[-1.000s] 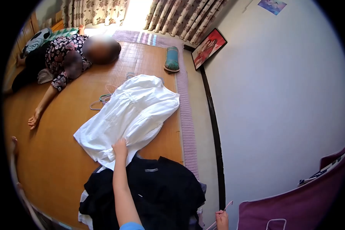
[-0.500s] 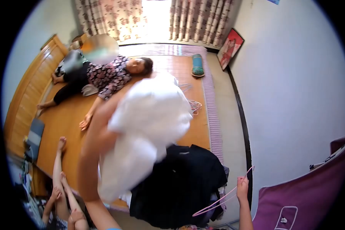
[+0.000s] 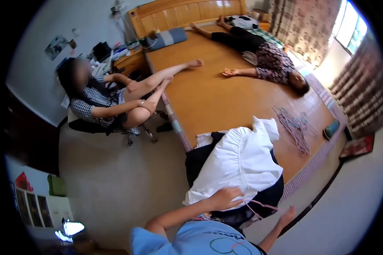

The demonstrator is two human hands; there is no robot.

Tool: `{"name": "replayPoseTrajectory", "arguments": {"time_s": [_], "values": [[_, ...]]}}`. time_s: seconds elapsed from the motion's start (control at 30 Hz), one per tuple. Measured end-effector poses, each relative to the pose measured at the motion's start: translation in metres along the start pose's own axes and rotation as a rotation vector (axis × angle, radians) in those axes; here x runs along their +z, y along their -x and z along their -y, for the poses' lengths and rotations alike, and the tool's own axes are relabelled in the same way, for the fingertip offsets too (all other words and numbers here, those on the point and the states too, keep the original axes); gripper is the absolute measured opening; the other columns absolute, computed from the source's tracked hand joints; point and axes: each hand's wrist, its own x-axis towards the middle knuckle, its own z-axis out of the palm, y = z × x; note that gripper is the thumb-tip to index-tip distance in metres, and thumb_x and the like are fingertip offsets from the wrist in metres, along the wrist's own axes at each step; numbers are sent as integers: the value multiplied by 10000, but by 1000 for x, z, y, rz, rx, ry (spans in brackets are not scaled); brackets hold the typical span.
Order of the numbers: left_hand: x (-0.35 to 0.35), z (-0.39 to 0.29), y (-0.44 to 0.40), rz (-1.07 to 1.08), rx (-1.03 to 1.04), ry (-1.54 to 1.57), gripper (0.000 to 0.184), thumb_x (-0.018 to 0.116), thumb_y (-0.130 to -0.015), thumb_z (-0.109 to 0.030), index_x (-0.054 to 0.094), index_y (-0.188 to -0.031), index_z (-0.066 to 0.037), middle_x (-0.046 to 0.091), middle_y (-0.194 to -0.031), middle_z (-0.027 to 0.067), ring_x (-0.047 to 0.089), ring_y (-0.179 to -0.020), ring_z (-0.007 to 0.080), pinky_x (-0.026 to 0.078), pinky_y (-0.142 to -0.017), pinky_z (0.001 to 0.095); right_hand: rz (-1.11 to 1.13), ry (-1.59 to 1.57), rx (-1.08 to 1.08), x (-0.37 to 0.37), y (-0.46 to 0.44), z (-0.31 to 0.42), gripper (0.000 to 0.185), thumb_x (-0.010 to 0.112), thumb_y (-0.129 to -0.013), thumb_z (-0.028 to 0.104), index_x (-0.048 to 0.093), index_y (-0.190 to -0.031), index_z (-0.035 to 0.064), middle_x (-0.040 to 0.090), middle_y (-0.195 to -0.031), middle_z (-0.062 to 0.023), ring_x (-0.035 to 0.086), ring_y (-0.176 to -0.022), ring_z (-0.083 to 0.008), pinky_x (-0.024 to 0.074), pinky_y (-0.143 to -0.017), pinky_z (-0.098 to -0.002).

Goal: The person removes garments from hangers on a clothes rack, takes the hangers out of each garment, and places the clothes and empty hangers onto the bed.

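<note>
A white ruffled garment point(image 3: 247, 157) lies spread over black clothing point(image 3: 195, 163) at the near corner of the bed. My left hand point(image 3: 224, 198) is over the garment's near edge, its fingertips closed at one end of a thin pink clothes hanger point(image 3: 263, 206). The hanger slants across the black cloth towards my right side. My right hand point(image 3: 287, 216) is just beyond the hanger's other end, fingers extended, with a small gap between them and the hanger.
The bed point(image 3: 208, 93) has a wooden headboard point(image 3: 187, 17). A bunch of hangers point(image 3: 295, 127) and a green-blue roll point(image 3: 331, 129) lie on its right part. One person point(image 3: 272, 57) lies across the far side. Another person point(image 3: 110, 97) sits on a wheeled chair, legs reaching onto the bed.
The white garment, held up in my left hand before, now lies on the black clothing. The pink hanger has moved from my right hand to my left. My view has turned left.
</note>
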Motion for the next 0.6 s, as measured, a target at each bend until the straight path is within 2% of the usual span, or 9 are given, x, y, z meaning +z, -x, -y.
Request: {"name": "replayPoseTrajectory", "arguments": {"time_s": [0.07,0.13,0.17,0.2,0.3,0.4,0.43,0.53,0.6], "values": [[-53,-102,-6,-414,448,-41,262,497,-706,-192,499,-926,-50,522,-878,81,507,-844,230,397,-706,327,112,-27,-30,7,-5,12,290,349,-818,185,505,-944,-24,511,-926,-162,461,-879,-274,348,-775,-351],[-80,-161,17,-455,843,159,300,558,-632,-81,513,-920,-9,513,-958,92,502,-875,229,385,-753,325,-191,396,-637,38,-13,-19,239,369,-811,161,526,-837,-18,510,-817,-155,465,-785,-287,356,-695,-371],[-65,-194,25,-704,725,421,232,563,-634,-111,507,-847,-38,508,-893,72,496,-844,223,371,-740,346,64,220,-402,21,-14,18,224,387,-804,157,511,-738,-18,490,-755,-153,450,-715,-295,347,-650,-366],[-51,-228,31,-956,636,705,172,568,-635,-140,501,-775,-66,504,-828,52,491,-813,216,358,-727,368,33,113,-368,17,-16,41,236,408,-796,179,490,-689,-16,478,-736,-155,440,-698,-297,334,-637,-365],[-50,-247,34,-899,568,979,146,578,-664,-155,434,-641,-156,482,-682,-26,462,-761,175,317,-711,383,-26,94,-444,23,-37,49,246,439,-777,204,493,-698,-22,489,-772,-150,442,-744,-301,332,-667,-366],[-63,-229,15,-503,604,1045,160,583,-666,-154,435,-613,-182,466,-711,-65,399,-855,192,325,-717,376,-49,113,-444,27,-64,62,261,430,-780,223,494,-702,-18,473,-738,-145,434,-728,-303,338,-645,-373],[-52,-234,-4,-661,777,1125,161,579,-672,-154,437,-603,-181,457,-699,-68,392,-853,193,340,-706,372,-49,121,-434,30,-76,63,261,430,-780,223,494,-702,-18,473,-738,-145,434,-728,-303,338,-645,-373],[-70,-271,-23,-811,336,1197,153,554,-691,-158,454,-577,-179,447,-666,-74,365,-878,184,397,-623,347,-54,290,-369,48,-116,68,318,390,-794,269,507,-708,-13,470,-735,-162,436,-721,-310,341,-642,-395],[-82,-263,-45,-694,274,1194,123,512,-713,-177,470,-598,-173,460,-671,-65,379,-861,178,392,-628,348,-56,332,-311,66,-139,69,345,369,-800,284,513,-702,-14,473,-743,-169,439,-724,-314,342,-645,-404]]}}
